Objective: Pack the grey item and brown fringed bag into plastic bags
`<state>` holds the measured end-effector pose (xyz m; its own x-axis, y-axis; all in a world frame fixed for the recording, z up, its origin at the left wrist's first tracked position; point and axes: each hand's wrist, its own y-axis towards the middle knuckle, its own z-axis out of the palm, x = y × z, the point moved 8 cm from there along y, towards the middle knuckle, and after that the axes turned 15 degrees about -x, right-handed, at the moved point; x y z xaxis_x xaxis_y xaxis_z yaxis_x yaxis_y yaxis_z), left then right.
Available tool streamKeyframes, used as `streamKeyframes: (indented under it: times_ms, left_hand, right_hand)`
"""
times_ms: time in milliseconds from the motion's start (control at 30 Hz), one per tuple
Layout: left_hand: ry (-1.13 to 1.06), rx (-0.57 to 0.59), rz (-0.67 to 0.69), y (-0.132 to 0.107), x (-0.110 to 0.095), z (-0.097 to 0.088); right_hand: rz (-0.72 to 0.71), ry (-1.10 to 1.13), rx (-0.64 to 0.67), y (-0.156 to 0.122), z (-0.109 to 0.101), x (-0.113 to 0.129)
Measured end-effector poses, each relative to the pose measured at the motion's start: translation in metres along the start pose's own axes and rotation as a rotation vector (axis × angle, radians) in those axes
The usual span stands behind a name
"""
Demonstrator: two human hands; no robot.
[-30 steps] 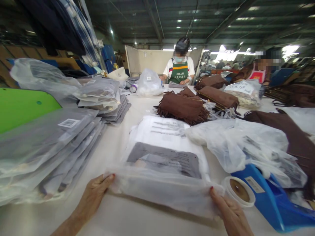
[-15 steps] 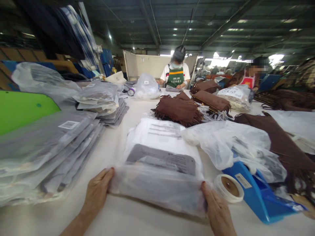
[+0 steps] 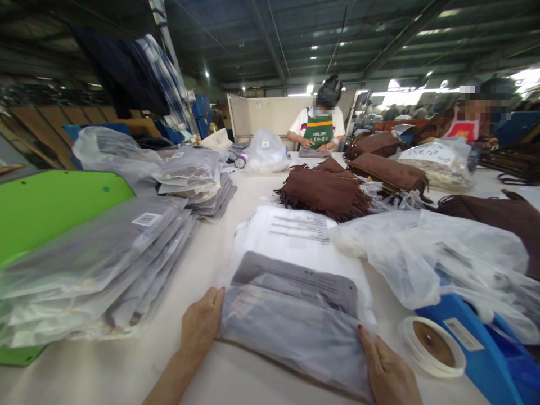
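A clear plastic bag (image 3: 291, 337) with a flat grey item inside lies in front of me, its near part cloudy and wrinkled. My left hand (image 3: 202, 320) pinches the bag's left edge, fingers closed. At the right edge my right hand (image 3: 386, 360) grips it between thumb and fingers. Beyond the bag, and partly under it, lies a stack of white printed plastic bags (image 3: 291, 228). Just right of my right hand is a roll of tape (image 3: 455, 365), beside a blue tape dispenser (image 3: 476, 337) partly covered by a crumpled plastic bag (image 3: 392, 247).
Stacked grey bagged items (image 3: 105, 259) lie at left, beside a green board (image 3: 59, 208). A second bagged pile (image 3: 189, 169) stands behind them. Brown fringed pieces (image 3: 323, 188) lie farther back. A co-worker in a green apron (image 3: 318, 132) works across the table; another person is at far right.
The view has swung left, so things appear farther right. The bag's near part lies flatter, and the grey item shows more clearly through it. Both hands keep hold of its edges.
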<state>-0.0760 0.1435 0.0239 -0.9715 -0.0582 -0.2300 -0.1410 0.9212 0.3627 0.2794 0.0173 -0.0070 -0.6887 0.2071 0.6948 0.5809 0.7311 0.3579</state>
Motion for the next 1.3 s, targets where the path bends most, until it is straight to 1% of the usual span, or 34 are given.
streamKeyframes:
  times_ms: [67,100,133,167,200,267,300,333,367,400,433,467,500,533,600,633,700,733,800,833,900,967,1000,1033,1067,1100,1133,1167,1233,1300]
  left_hand:
    - [0.155,0.024,0.089,-0.002,-0.005,0.003]
    - [0.202,0.003,0.133,-0.002,-0.007,0.003]
    - [0.229,-0.051,0.188,-0.001,-0.010,0.001]
    - [0.232,-0.145,0.261,0.000,-0.014,-0.004]
    - [0.206,-0.262,0.367,0.001,-0.021,-0.012]
    - [0.100,-0.490,0.674,-0.004,-0.042,-0.028]
    - [0.039,-0.552,0.862,-0.009,-0.053,-0.034]
    - [-0.012,-0.561,1.063,-0.016,-0.063,-0.037]
    - [-0.046,-0.519,1.258,-0.022,-0.072,-0.038]
    - [-0.067,-0.443,1.435,-0.028,-0.079,-0.038]
    - [-0.083,-0.355,1.578,-0.032,-0.084,-0.037]
    - [-0.102,-0.267,1.681,-0.035,-0.089,-0.038]
    - [-0.123,-0.190,1.742,-0.036,-0.093,-0.040]
    - [-0.144,-0.121,1.763,-0.037,-0.099,-0.042]
    - [-0.179,0.004,1.726,-0.039,-0.112,-0.044]
    - [-0.187,0.061,1.667,-0.042,-0.120,-0.042]
    - [-0.165,0.133,1.463,-0.046,-0.135,-0.032]
    - [-0.146,0.125,1.338,-0.048,-0.142,-0.027]
    - [-0.116,0.027,1.126,-0.053,-0.151,-0.018]
    - [-0.113,-0.037,1.053,-0.056,-0.154,-0.015]
    - [-0.147,-0.144,0.970,-0.061,-0.158,-0.012]
    - [-0.214,-0.224,0.960,-0.063,-0.158,-0.011]
    - [-0.243,-0.254,0.993,-0.064,-0.159,-0.012]
    - [-0.264,-0.268,1.060,-0.066,-0.160,-0.011]
    - [-0.273,-0.256,1.145,-0.069,-0.162,-0.009]
    - [-0.268,-0.214,1.226,-0.071,-0.163,-0.005]
    - [-0.253,-0.144,1.282,-0.072,-0.164,0.001]
    - [-0.237,-0.062,1.306,-0.072,-0.165,0.008]
    - [-0.216,0.098,1.272,-0.068,-0.164,0.018]
    - [-0.211,0.214,1.210,-0.066,-0.164,0.022]
  right_hand:
    - [-0.122,-0.060,0.039,0.002,0.007,-0.001]
    - [-0.181,-0.083,0.051,0.002,0.010,-0.002]
    - [-0.241,-0.103,0.051,0.002,0.012,-0.002]
    - [-0.298,-0.120,0.045,0.001,0.013,-0.001]
    - [-0.347,-0.134,0.030,0.000,0.014,-0.001]
    - [-0.417,-0.151,-0.015,-0.002,0.015,0.003]
    - [-0.437,-0.157,-0.041,-0.003,0.014,0.005]
    - [-0.448,-0.162,-0.067,-0.004,0.013,0.007]
    - [-0.450,-0.166,-0.086,-0.004,0.012,0.009]
    - [-0.442,-0.169,-0.095,-0.004,0.011,0.011]
    - [-0.427,-0.167,-0.084,-0.003,0.011,0.012]
    - [-0.400,-0.165,-0.069,-0.002,0.011,0.013]
    - [-0.360,-0.163,-0.045,-0.001,0.012,0.012]
    - [-0.311,-0.162,-0.022,0.000,0.012,0.011]
    - [-0.213,-0.172,0.010,0.001,0.013,0.009]
    - [-0.174,-0.179,0.015,0.001,0.013,0.008]
    - [-0.128,-0.188,0.022,0.001,0.013,0.009]
    - [-0.111,-0.193,0.020,0.001,0.012,0.009]
    - [-0.074,-0.201,0.028,0.001,0.010,0.010]
    - [-0.054,-0.206,0.032,0.000,0.009,0.010]
    - [-0.018,-0.222,0.039,-0.001,0.005,0.009]
    - [0.016,-0.240,0.037,-0.003,0.001,0.009]
    - [0.035,-0.250,0.030,-0.004,0.000,0.009]
    - [0.053,-0.257,0.022,-0.005,-0.002,0.008]
    - [0.069,-0.261,0.014,-0.005,-0.003,0.008]
    - [0.084,-0.260,0.007,-0.005,-0.004,0.008]
    - [0.096,-0.255,0.002,-0.006,-0.005,0.008]
    - [0.106,-0.246,-0.001,-0.006,-0.006,0.007]
    - [0.128,-0.218,-0.013,-0.010,-0.010,0.005]
    - [0.175,-0.146,-0.019,-0.016,-0.015,0.000]
